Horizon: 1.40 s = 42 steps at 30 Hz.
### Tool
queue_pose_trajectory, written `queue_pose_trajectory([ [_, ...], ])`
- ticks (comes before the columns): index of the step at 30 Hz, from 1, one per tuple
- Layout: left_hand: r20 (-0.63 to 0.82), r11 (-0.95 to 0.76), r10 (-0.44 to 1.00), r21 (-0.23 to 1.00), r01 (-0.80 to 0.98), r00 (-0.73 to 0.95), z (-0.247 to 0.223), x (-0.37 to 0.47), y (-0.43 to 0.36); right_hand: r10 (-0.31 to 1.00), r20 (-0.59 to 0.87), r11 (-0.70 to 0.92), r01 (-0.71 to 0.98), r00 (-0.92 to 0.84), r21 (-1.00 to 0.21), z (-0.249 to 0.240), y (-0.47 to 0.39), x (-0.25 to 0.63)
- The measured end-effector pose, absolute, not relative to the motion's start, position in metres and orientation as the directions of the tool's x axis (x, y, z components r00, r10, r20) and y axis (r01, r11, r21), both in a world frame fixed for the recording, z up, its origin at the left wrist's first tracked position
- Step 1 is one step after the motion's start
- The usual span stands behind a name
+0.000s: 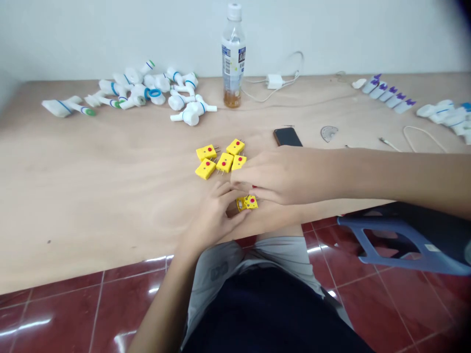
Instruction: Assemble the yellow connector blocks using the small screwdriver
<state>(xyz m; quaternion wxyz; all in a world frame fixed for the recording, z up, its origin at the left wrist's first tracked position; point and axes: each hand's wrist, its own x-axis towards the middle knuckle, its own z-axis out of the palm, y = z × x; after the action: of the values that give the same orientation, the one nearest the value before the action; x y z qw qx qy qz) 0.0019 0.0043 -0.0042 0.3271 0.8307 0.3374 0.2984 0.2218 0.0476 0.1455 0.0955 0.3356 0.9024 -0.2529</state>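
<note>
A small yellow block (252, 201) with a red dot lies between the thumb and index finger of my left hand (211, 213), low on the near side of the table. My right hand (267, 174) reaches in from the right, just above that block, with its fingers bent. A bit of red shows between those fingers, but what they hold is mostly hidden. Just beyond both hands sits a cluster of several similar yellow blocks (224, 163), each with a red dot; thin metal pins stick out of some.
White pieces with blue rings (136, 90) lie at the back left. Behind the blocks stands a drink bottle (233, 59). A phone (287, 137), a white charger (274, 81), a protractor (328, 133) and purple-tipped pieces (389, 94) are farther right. A blue stool (399, 245) stands below the table edge.
</note>
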Motion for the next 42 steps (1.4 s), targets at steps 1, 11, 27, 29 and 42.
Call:
queue_pose_trajectory([
  [1,0.274,-0.558,0.755,0.745,0.365,0.596,-0.004,0.002,0.004,0.570,-0.361,0.640,0.674,-0.738,-0.368,0.146,0.048,0.220],
  [11,0.280,-0.556,0.760,0.747,0.364,0.587,-0.003,0.002,0.003,0.564,-0.361,0.636,0.669,-0.743,-0.384,0.143,0.048,0.219],
  [27,0.296,-0.573,0.757,0.729,0.374,0.583,-0.005,0.003,0.004,0.537,-0.291,0.697,0.611,-0.792,-0.376,0.136,0.054,0.220],
  [29,0.293,-0.569,0.759,0.734,0.372,0.582,-0.005,0.003,0.004,0.563,-0.316,0.680,0.645,-0.764,-0.347,0.137,0.054,0.220],
  [42,0.292,-0.571,0.756,0.731,0.373,0.585,-0.002,0.003,0.004,0.541,-0.278,0.682,0.608,-0.793,-0.407,0.137,0.053,0.225],
])
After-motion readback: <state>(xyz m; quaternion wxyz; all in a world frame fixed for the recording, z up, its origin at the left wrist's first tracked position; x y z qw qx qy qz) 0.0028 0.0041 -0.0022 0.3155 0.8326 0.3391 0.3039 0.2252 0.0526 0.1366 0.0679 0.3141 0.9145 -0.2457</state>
